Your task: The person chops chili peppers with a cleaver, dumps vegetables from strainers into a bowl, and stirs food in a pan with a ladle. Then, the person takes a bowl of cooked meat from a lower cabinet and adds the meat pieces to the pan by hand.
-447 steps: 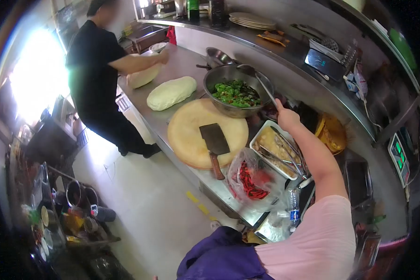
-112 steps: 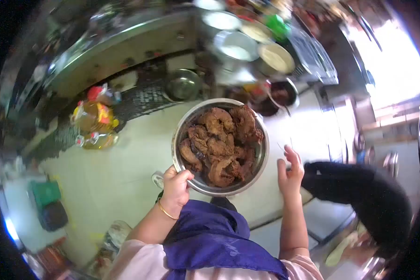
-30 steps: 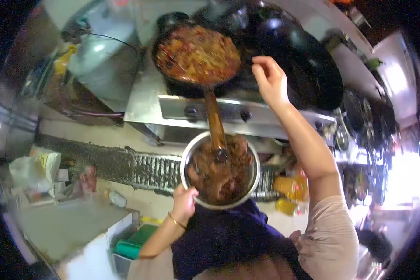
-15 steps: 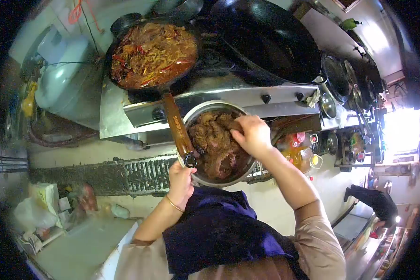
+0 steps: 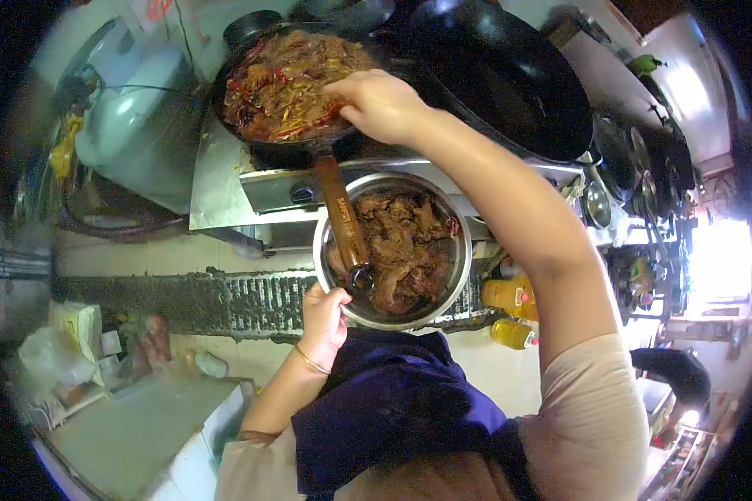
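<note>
A round metal bowl [image 5: 462,275] holds several chunks of cooked brown meat [image 5: 401,250]. My left hand [image 5: 323,317] grips its near left rim, with the thumb on top. On the stove, a dark frying pan [image 5: 288,149] is full of a stew of meat, red chilies and yellowish strips [image 5: 288,88]. The pan's wooden handle [image 5: 341,213] reaches out over the bowl. My right hand [image 5: 380,104] is above the right side of the pan, its fingers drawn together and pointing at the stew. What lies between those fingertips is too hidden to make out.
A large black wok [image 5: 510,83] sits right of the pan on the steel stove [image 5: 226,188]. Yellow oil bottles [image 5: 510,298] stand on the floor at right. A person in dark clothing [image 5: 681,376] bends far off to the right. A counter [image 5: 142,417] lies at lower left.
My right hand has gone from the meat in the bowl up and forward to over the pan. My left hand still grips the bowl. The view has shifted slightly.
</note>
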The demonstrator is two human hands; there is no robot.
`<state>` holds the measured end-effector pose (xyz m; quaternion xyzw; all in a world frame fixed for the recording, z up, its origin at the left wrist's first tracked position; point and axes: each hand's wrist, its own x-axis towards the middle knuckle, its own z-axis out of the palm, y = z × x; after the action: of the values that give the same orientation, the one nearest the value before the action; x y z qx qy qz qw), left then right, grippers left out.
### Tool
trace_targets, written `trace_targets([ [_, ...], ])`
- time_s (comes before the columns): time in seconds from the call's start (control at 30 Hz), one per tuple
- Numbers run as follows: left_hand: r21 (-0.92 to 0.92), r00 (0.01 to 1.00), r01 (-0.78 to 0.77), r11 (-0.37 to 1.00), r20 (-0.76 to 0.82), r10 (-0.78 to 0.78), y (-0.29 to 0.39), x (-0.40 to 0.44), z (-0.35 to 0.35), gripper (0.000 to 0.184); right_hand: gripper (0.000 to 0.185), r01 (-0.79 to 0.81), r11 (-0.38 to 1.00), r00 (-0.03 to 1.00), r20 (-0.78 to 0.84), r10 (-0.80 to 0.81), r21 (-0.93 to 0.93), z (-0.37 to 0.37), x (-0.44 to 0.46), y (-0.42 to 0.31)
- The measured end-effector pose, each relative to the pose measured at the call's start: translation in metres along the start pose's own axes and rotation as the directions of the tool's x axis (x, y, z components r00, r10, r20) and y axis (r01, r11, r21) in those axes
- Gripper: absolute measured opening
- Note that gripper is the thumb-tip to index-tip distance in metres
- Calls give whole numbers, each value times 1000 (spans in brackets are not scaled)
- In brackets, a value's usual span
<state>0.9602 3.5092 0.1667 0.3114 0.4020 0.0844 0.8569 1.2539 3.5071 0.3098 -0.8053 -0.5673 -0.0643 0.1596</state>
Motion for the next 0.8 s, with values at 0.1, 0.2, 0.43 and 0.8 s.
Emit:
trace_targets([
  [0.1,-6,1000,12,1000,-4,-12,-5,6,-8,19,23,75,997,982,-175,-69,27,-25,-58,-9],
  [0.2,-22,999,29,999,-14,-29,-3,6,-7,18,21,222,959,947,275,-169,-174,-37,-134,-14],
  [0.43,-6,1000,28,1000,2,-28,-6,6,-7,18,30,254,949,887,435,-151,-188,-28,-191,-2],
  [0.8,-72,1000,14,997,-24,-16,-19,-4,-35,18,8,49,994,997,-60,-43,97,-61,-6,-5],
])
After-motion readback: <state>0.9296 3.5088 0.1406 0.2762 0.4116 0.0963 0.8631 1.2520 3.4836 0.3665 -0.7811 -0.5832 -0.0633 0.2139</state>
